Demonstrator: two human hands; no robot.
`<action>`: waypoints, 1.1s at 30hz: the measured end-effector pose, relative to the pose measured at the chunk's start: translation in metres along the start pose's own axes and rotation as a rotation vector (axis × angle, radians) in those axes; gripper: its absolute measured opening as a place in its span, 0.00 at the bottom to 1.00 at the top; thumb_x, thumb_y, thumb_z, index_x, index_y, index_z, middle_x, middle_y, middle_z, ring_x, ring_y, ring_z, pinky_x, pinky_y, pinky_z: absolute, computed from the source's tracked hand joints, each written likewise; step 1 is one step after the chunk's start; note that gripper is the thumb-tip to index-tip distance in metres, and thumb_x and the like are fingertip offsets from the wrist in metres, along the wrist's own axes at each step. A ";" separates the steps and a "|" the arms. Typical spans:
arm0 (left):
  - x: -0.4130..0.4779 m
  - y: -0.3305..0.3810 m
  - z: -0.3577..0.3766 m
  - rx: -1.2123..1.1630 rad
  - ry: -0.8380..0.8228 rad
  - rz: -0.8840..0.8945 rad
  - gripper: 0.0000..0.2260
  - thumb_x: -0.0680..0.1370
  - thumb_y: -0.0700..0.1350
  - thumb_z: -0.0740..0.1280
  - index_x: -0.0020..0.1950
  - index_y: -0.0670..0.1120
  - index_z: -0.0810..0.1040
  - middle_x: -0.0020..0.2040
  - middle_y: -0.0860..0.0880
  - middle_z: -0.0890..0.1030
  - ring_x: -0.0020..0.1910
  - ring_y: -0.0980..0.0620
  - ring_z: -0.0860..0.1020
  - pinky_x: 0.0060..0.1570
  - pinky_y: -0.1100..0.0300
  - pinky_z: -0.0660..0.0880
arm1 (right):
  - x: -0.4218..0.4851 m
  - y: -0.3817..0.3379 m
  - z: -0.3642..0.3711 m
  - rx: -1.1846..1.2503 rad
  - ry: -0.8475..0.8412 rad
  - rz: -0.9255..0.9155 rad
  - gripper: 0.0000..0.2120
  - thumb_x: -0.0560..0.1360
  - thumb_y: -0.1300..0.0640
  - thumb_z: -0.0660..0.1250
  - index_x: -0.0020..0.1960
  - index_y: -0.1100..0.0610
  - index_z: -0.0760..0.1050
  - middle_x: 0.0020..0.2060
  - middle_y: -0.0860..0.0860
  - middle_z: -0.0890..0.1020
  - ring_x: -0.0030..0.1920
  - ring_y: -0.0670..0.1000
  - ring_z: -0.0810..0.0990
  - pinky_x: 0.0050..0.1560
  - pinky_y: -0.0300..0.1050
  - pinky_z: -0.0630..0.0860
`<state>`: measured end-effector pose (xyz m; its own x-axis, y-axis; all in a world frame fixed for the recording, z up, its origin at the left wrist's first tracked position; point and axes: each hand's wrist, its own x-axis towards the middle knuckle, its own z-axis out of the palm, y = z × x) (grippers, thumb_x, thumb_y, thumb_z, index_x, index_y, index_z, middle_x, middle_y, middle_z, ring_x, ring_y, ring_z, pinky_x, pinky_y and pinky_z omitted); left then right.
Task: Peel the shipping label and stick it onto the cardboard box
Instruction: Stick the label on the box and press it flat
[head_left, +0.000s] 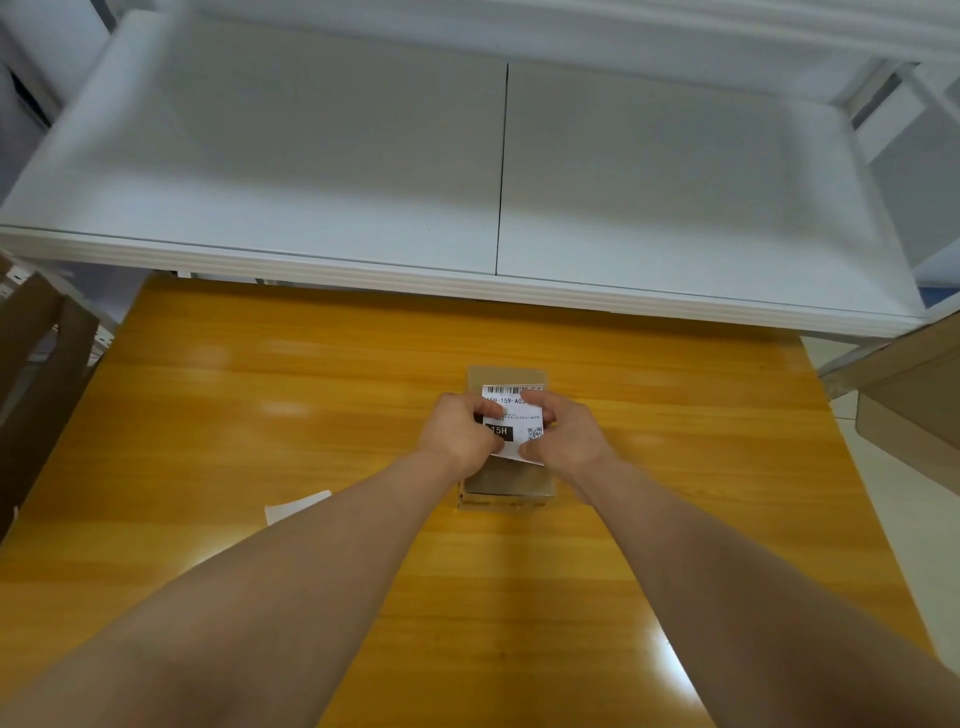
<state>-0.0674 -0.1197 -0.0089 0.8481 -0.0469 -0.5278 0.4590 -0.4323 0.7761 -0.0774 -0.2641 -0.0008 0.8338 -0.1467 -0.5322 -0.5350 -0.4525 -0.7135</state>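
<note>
Two hands are working at the cardboard box (511, 483), which is sitting on a glossy wooden table (311, 389). The left hand (460, 434) is pinching the left margin of the shipping label (514, 415). The right hand (563, 436) is pinching its right margin, one finger near the far corner and the thumb at the near corner. The label is lying across the far part of the box's top face; whether it is adhering yet cannot be told.

Handling, as judged: the label is appearing thin, limp and tacky beneath, so it is prone to creasing, and gripping both margins is keeping it taut. The box is looking small and light, and likely to slide under sideways pressure.

Clearance: a white backing sheet (296, 506) is lying left of the box and nearer the person, apart from it. A white shelf (311, 156) is overhanging beyond the box. Flat cardboard (31, 364) is standing well apart to the left, with more (909, 395) well apart to the right. Bare tabletop is surrounding the box on all sides.
</note>
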 end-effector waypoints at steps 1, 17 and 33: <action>0.001 -0.001 0.000 0.000 0.002 0.002 0.17 0.69 0.33 0.74 0.54 0.49 0.82 0.60 0.44 0.78 0.53 0.43 0.80 0.56 0.49 0.79 | 0.001 0.001 0.000 0.002 0.005 -0.001 0.38 0.67 0.76 0.73 0.72 0.52 0.72 0.64 0.58 0.75 0.57 0.57 0.81 0.57 0.50 0.81; 0.001 -0.003 0.003 0.078 0.018 0.034 0.17 0.69 0.34 0.74 0.55 0.49 0.82 0.60 0.44 0.74 0.53 0.42 0.79 0.58 0.49 0.77 | 0.013 0.015 0.005 0.018 0.018 0.011 0.40 0.66 0.74 0.75 0.72 0.47 0.72 0.64 0.57 0.74 0.54 0.56 0.82 0.56 0.50 0.82; 0.000 0.000 0.005 0.137 0.021 0.026 0.18 0.72 0.32 0.71 0.59 0.47 0.81 0.64 0.45 0.68 0.55 0.42 0.77 0.60 0.51 0.76 | 0.022 0.023 0.008 0.005 0.015 -0.001 0.42 0.63 0.74 0.77 0.71 0.48 0.73 0.63 0.57 0.74 0.54 0.57 0.82 0.56 0.51 0.82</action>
<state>-0.0691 -0.1240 -0.0105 0.8651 -0.0419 -0.4998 0.3978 -0.5498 0.7345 -0.0721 -0.2706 -0.0328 0.8365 -0.1594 -0.5242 -0.5344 -0.4487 -0.7163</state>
